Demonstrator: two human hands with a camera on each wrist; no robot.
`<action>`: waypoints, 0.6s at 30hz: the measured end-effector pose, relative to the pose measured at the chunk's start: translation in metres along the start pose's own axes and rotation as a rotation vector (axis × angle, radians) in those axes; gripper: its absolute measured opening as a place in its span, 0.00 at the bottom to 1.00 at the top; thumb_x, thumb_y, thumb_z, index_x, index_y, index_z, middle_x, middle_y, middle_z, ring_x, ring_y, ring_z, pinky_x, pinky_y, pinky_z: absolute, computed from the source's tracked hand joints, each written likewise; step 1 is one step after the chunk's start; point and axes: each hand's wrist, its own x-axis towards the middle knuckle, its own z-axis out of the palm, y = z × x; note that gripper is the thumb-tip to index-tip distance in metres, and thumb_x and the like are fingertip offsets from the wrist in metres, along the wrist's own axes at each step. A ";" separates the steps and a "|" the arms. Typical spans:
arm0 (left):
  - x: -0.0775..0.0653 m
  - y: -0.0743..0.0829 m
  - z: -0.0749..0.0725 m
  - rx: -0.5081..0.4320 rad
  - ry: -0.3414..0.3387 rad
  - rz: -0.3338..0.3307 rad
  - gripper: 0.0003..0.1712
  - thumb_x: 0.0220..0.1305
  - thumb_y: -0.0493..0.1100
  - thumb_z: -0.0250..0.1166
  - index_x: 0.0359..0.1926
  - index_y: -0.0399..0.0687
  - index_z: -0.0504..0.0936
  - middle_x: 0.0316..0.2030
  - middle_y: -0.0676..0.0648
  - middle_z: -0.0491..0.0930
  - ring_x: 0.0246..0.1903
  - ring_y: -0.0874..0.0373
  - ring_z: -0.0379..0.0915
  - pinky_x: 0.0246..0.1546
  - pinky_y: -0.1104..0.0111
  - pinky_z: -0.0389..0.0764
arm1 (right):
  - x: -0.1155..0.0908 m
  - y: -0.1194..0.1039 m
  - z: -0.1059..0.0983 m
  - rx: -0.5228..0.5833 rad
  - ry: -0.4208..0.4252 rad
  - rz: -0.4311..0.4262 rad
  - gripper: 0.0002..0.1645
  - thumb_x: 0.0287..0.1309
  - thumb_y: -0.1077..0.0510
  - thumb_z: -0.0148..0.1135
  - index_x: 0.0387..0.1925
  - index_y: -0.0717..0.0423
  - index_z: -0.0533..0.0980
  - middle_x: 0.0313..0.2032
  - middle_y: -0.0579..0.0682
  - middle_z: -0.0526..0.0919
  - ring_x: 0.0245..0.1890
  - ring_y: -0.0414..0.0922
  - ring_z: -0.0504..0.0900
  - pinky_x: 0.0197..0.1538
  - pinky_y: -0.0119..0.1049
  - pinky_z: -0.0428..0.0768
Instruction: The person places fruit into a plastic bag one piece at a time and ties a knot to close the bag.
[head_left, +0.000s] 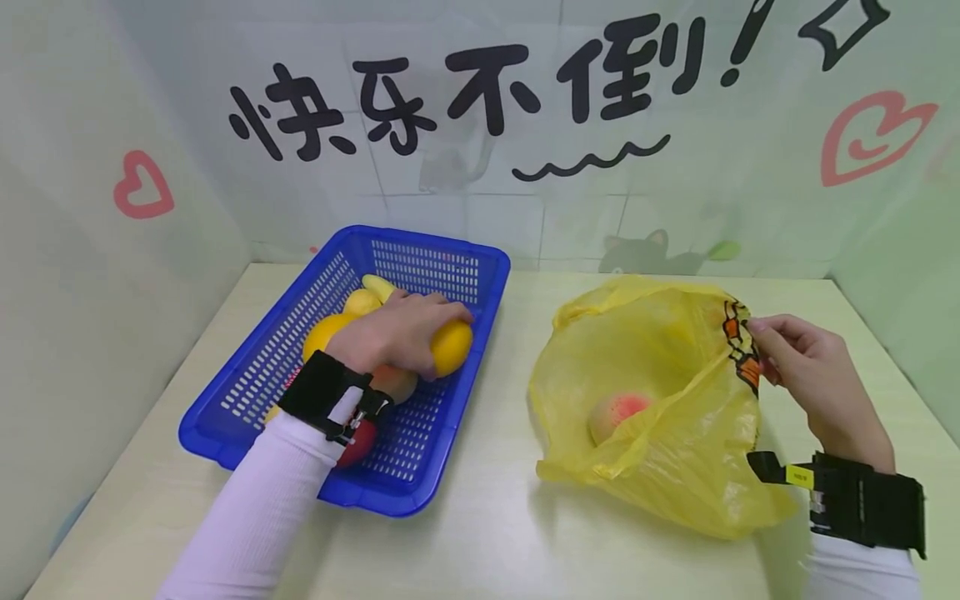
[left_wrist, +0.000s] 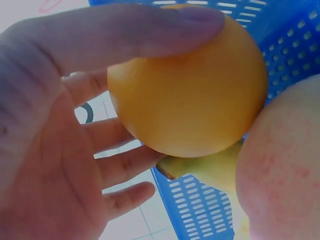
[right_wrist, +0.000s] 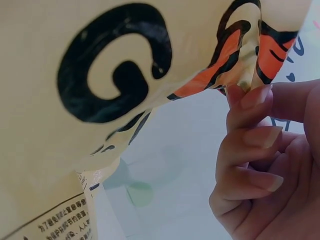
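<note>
Over the right side of the blue basket [head_left: 491,292], my left hand [head_left: 401,329] grips an orange [head_left: 452,348]. In the left wrist view the thumb lies across the top of the orange [left_wrist: 195,100], with the fingers behind and beneath it. A peach [left_wrist: 282,165] and the stem end of a banana [left_wrist: 210,167] are right beside it. On the right, my right hand [head_left: 821,375] pinches the printed edge of a yellow plastic bag [head_left: 690,467] between thumb and index finger. The bag's mouth gapes toward the left, and a peach [head_left: 626,410] lies inside.
More fruit lies in the basket under my left arm: a second orange [head_left: 321,335], a yellow fruit [head_left: 362,302] and a red fruit [head_left: 358,443]. A strip of pale tabletop [head_left: 487,500] separates basket and bag. Behind stands a printed wall [head_left: 465,225], with side walls left and right.
</note>
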 end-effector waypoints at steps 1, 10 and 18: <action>0.000 -0.001 0.000 0.003 -0.002 0.002 0.46 0.46 0.40 0.76 0.68 0.58 0.69 0.61 0.45 0.73 0.56 0.45 0.68 0.63 0.45 0.62 | 0.000 0.000 0.000 0.015 -0.002 0.002 0.08 0.70 0.52 0.56 0.40 0.49 0.79 0.23 0.40 0.74 0.22 0.39 0.69 0.25 0.30 0.68; -0.002 -0.003 0.003 -0.020 0.000 0.001 0.46 0.46 0.40 0.77 0.68 0.59 0.69 0.61 0.44 0.73 0.54 0.44 0.69 0.57 0.50 0.73 | 0.000 0.001 0.000 -0.019 -0.007 -0.007 0.08 0.70 0.51 0.55 0.41 0.48 0.79 0.23 0.39 0.74 0.23 0.39 0.69 0.25 0.31 0.69; -0.006 -0.005 0.002 0.004 0.074 0.019 0.45 0.45 0.45 0.76 0.67 0.58 0.70 0.59 0.45 0.75 0.55 0.44 0.69 0.62 0.47 0.66 | 0.000 0.001 -0.001 0.002 -0.005 -0.002 0.08 0.70 0.52 0.56 0.41 0.49 0.78 0.22 0.40 0.73 0.22 0.39 0.69 0.25 0.31 0.67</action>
